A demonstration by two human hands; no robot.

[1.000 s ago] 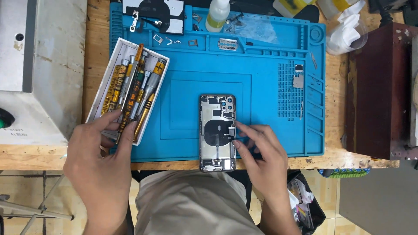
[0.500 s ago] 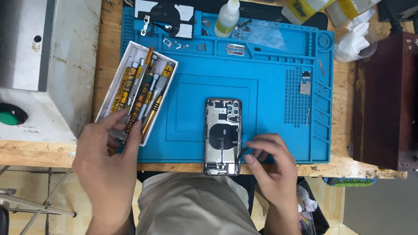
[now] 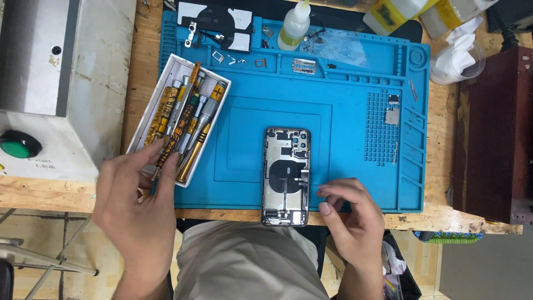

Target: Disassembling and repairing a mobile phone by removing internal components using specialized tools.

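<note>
An opened phone (image 3: 286,176) lies with its insides up on the blue repair mat (image 3: 355,166), its lower end over the table's front edge. My right hand (image 3: 351,218) rests on the mat just right of the phone's lower half. Its fingers are curled, thumb against forefinger, with nothing visible in them. My left hand (image 3: 136,208) reaches over the near end of a white tray (image 3: 145,123) of several screwdrivers. Its fingertips pinch an orange-patterned screwdriver (image 3: 176,132) that still lies in the tray.
Small metal parts, a razor blade (image 3: 304,67) and a glue bottle (image 3: 293,26) lie along the mat's far edge. A grey machine with a green button (image 3: 16,145) stands at left. A dark wooden box (image 3: 494,133) stands at right, with crumpled tissue (image 3: 458,53) behind it.
My right hand has come off the phone's lower part and now sits just to its right. My left hand has stayed at the tray's near end, its fingers shifting on the screwdrivers.
</note>
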